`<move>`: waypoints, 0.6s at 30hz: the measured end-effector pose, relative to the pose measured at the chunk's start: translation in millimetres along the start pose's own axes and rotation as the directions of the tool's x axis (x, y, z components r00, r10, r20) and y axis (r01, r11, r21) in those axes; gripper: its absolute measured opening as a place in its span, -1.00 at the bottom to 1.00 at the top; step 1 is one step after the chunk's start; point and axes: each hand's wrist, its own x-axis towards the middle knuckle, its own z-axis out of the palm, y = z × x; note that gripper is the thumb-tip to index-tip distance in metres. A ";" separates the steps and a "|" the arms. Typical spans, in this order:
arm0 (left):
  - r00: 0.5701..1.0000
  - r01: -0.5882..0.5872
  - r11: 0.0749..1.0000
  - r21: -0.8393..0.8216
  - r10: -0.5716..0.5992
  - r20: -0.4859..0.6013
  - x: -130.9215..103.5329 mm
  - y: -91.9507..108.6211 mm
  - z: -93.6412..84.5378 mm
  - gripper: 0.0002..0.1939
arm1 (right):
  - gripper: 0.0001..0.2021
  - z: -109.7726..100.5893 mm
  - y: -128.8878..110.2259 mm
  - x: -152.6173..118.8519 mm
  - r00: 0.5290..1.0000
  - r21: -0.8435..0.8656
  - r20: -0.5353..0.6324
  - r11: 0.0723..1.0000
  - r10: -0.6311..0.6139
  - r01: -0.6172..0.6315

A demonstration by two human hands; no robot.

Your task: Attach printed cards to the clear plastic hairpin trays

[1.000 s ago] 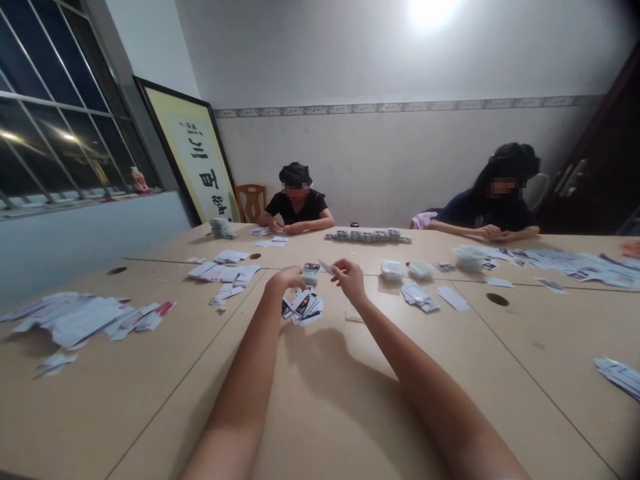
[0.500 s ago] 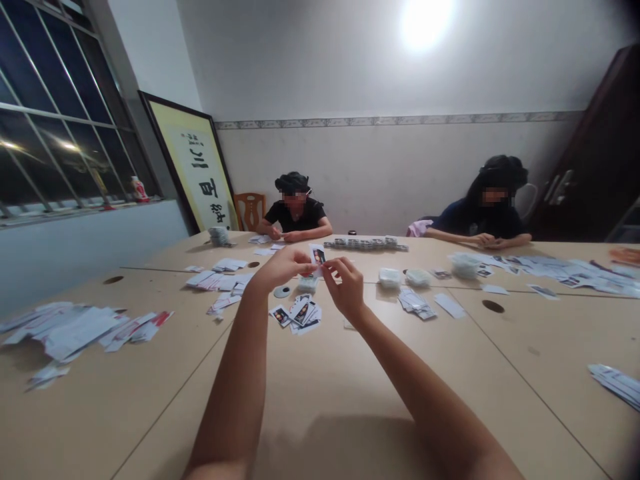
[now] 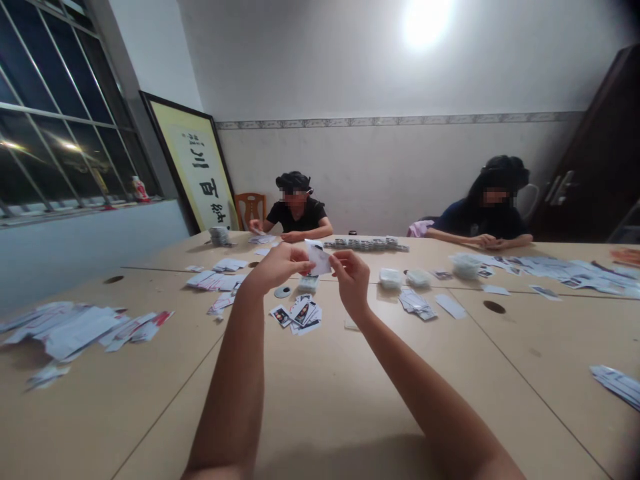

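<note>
Both hands are raised over the middle of the table, with a small white card [image 3: 319,259] between them. My left hand [image 3: 283,265] pinches the card's left side, and my right hand [image 3: 351,277] pinches its right edge. A dark mark shows near the card's top. Below them on the table lies a loose pile of printed cards [image 3: 304,315] with dark pictures. Just beyond that pile are a clear stack [image 3: 307,285] and a small round white item [image 3: 283,292].
White paper strips [image 3: 83,330] spread over the left of the table [image 3: 320,387]. Clear stacks [image 3: 390,279] and cards [image 3: 417,303] sit right of centre. Papers [image 3: 565,272] cover the far right. Two people [image 3: 300,217] [image 3: 493,213] sit opposite, behind a row of small stacks [image 3: 367,245].
The card in my hands now shows a mostly white surface instead of its dark picture. My right hand has shifted slightly right. The left person's hand has lifted from the table.
</note>
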 end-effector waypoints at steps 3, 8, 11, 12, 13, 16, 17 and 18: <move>1.000 0.002 1.000 -0.013 -0.002 -0.003 -2.2 1.4 -1.2 -0.75 | -0.82 0.2 -0.2 1.4 0.998 0.066 -0.010 0.996 0.057 -0.056; 1.000 -0.004 0.999 -0.049 0.003 -0.023 -0.8 3.4 1.1 -0.78 | -0.82 0.7 -0.7 2.0 0.996 0.110 0.023 0.990 0.086 -0.088; 0.985 -0.043 0.989 -0.141 0.019 -0.169 1.3 6.4 5.7 -0.51 | -0.83 1.2 1.1 1.5 0.995 0.091 0.070 0.993 0.064 -0.070; 0.972 -0.063 0.981 -0.182 0.019 -0.234 1.8 7.4 7.0 -0.39 | -0.84 1.3 1.7 1.1 0.995 0.082 0.087 0.995 0.051 -0.058; 0.957 -0.084 0.972 -0.220 0.017 -0.289 2.2 8.4 7.9 -0.29 | -0.84 1.4 2.1 0.7 0.994 0.074 0.104 0.996 0.037 -0.044; 0.939 -0.137 0.954 -0.267 0.039 -0.343 2.3 9.8 7.3 -0.26 | -0.82 1.4 1.7 -0.6 0.987 0.061 0.162 0.998 -0.009 -0.001; 0.941 -0.145 0.954 -0.261 0.051 -0.334 2.3 9.8 6.3 -0.30 | -0.81 1.3 1.0 -0.8 0.983 0.061 0.182 0.998 -0.021 0.010; 0.945 -0.149 0.955 -0.255 0.062 -0.321 2.3 9.6 5.1 -0.35 | -0.80 1.2 0.1 -1.0 0.979 0.062 0.203 0.998 -0.031 0.019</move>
